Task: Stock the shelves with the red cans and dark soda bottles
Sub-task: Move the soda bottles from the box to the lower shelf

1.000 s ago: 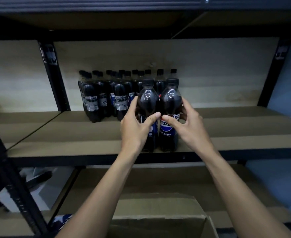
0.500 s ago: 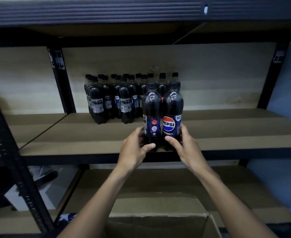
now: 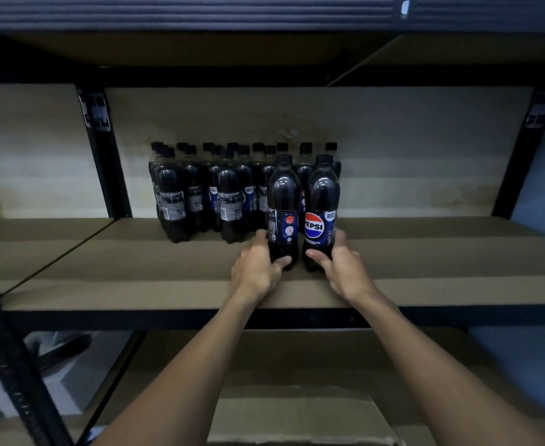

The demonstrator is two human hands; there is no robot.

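Observation:
Two dark soda bottles stand upright side by side on the wooden shelf. My left hand grips the base of the left bottle. My right hand grips the base of the right bottle, whose Pepsi label faces me. Just behind and to the left stands a block of several more dark bottles near the back wall. No red cans are in sight.
Black metal uprights frame the bay, and another upright slants at the near left. The underside of an upper shelf hangs overhead. A lower shelf holds a cardboard box below my arms.
Both hands slid down from the bottles' middles to their bases, and the two bottles moved deeper onto the shelf toward the group behind.

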